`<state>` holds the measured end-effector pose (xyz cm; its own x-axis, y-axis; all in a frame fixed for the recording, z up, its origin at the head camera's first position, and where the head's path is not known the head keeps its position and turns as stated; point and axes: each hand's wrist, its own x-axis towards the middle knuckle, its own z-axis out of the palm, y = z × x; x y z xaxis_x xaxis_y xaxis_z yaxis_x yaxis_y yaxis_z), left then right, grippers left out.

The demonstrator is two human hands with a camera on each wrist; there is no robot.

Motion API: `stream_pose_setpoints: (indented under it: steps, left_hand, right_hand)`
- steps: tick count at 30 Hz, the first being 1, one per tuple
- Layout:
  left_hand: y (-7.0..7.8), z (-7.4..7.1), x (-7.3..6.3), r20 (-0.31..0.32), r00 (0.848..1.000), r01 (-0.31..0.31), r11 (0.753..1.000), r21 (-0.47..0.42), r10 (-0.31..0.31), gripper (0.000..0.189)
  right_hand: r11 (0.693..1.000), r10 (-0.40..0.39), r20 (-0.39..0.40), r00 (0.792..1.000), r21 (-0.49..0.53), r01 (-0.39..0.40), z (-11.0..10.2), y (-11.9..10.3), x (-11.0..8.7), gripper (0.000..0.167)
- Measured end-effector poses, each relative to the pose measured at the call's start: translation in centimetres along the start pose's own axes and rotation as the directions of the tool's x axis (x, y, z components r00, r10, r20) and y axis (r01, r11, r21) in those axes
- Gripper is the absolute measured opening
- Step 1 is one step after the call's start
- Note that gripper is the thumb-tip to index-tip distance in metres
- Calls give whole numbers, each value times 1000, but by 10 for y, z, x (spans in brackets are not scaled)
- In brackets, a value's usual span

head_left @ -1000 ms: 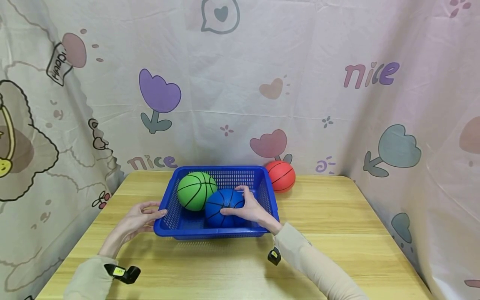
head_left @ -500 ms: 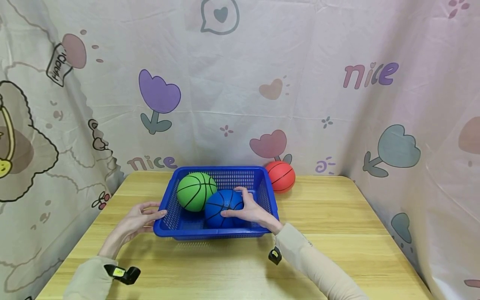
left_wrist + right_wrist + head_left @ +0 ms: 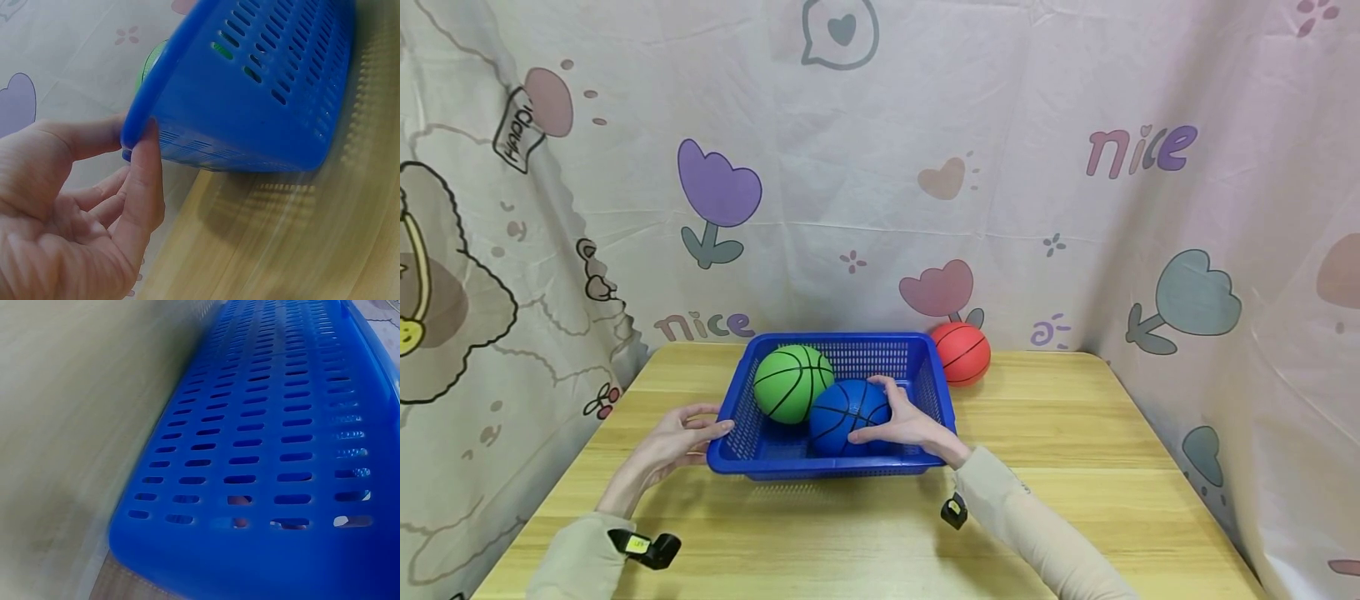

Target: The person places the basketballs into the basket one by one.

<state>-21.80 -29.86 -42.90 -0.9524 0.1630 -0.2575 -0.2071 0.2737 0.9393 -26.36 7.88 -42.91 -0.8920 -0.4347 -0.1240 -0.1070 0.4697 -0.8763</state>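
Note:
A blue perforated plastic basket (image 3: 842, 467) stands on the table. Inside it, a small green basketball (image 3: 790, 385) lies at the back left, and a blue basketball (image 3: 842, 408) sits in front and to its right. My left hand (image 3: 670, 435) pinches the basket's left rim between thumb and fingers, as the left wrist view also shows (image 3: 94, 187). Thumb and fingers of my right hand (image 3: 910, 423) curve round the right side of the blue basketball. In the right wrist view the wall of the basket (image 3: 250, 444) hides most of that hand.
A red basketball (image 3: 964, 354) rests on the wooden table (image 3: 1075, 467) just outside the basket's back right corner. Patterned cloth (image 3: 865, 208) hangs behind the table and at both sides.
My right thumb has slid slightly right and down on the blue basketball, and the right wrist has shifted a little to the right. The left hand, basket and other balls look unmoved.

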Motion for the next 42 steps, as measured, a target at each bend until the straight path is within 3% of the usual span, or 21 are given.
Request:
stream_pose_setpoints:
  steps: [18,42]
  left_hand:
    - [0,1,0,4,1000,-1,1000,-4,1,75]
    - [0,0,0,10,1000,-7,1000,-5,7,74]
  right_hand:
    - [999,-32,-14,999,-38,32,1,1,-1,95]
    - [998,-13,2,1000,-68,13,0,-2,-2,96]
